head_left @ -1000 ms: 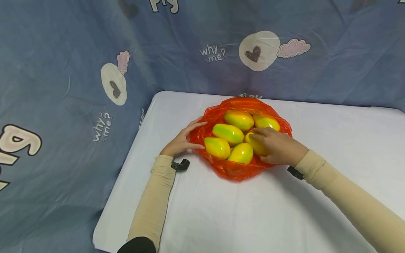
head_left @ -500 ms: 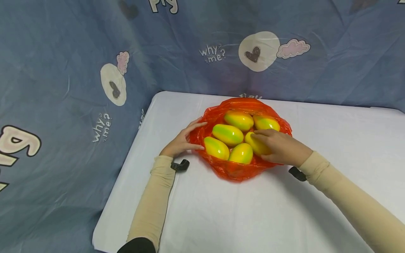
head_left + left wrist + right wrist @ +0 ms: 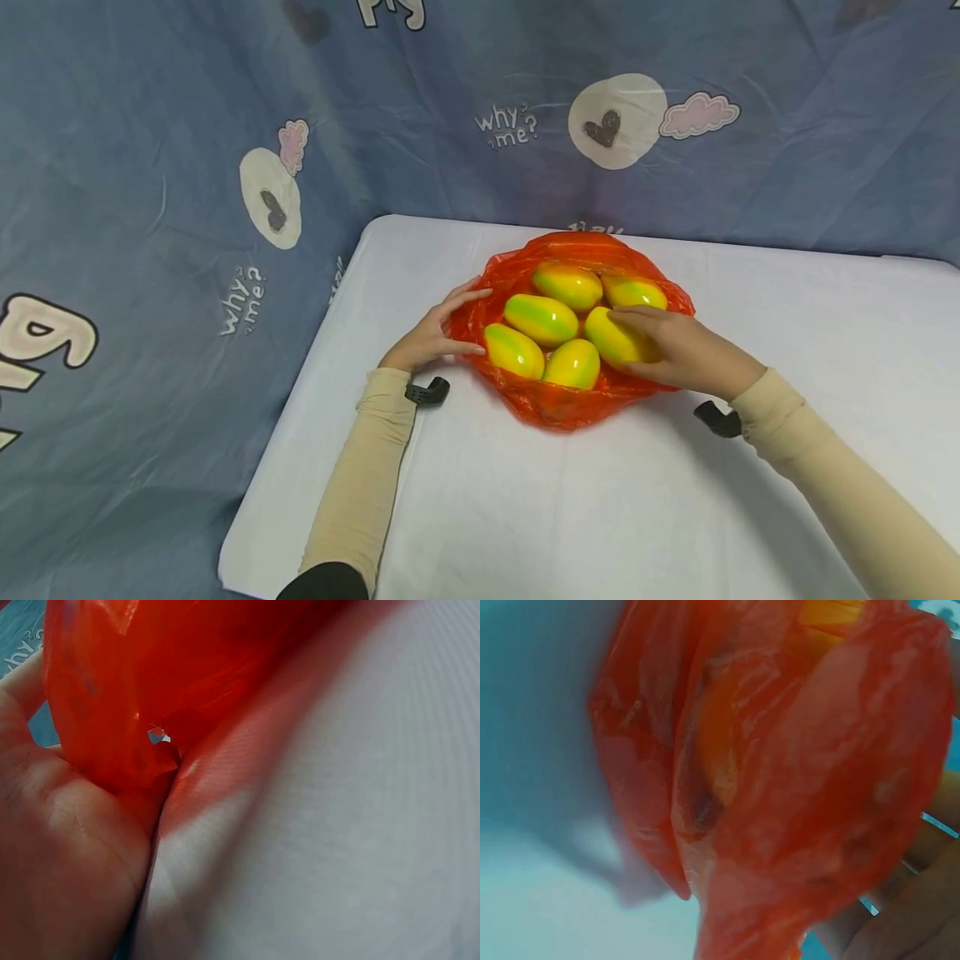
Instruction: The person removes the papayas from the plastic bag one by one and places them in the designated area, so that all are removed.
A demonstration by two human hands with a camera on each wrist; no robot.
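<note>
A red plastic bag [image 3: 558, 410] lies spread on the white-covered table with its mouth facing up. Inside it are several glossy yellow-green mangoes [image 3: 540, 319]. My right hand [image 3: 693, 352] grips the mango at the right [image 3: 617, 337], thumb on the near side and fingers over the far side. My left hand [image 3: 429, 337] rests against the bag's left side with fingers and thumb spread. The left wrist view has the bag [image 3: 180, 667] lying against the palm [image 3: 67, 847]. In the right wrist view, the bag's crumpled film [image 3: 817, 780] hides most of the gripped mango.
The white tablecloth [image 3: 585, 508] extends in front of the bag and to both sides. Behind and at the left hangs a blue printed cloth [image 3: 420, 150]. Each wrist bears a small black device [image 3: 427, 392].
My right hand has shifted slightly right and toward me, and the mango in its grip has moved a little right with it. My left hand has stayed in place.
</note>
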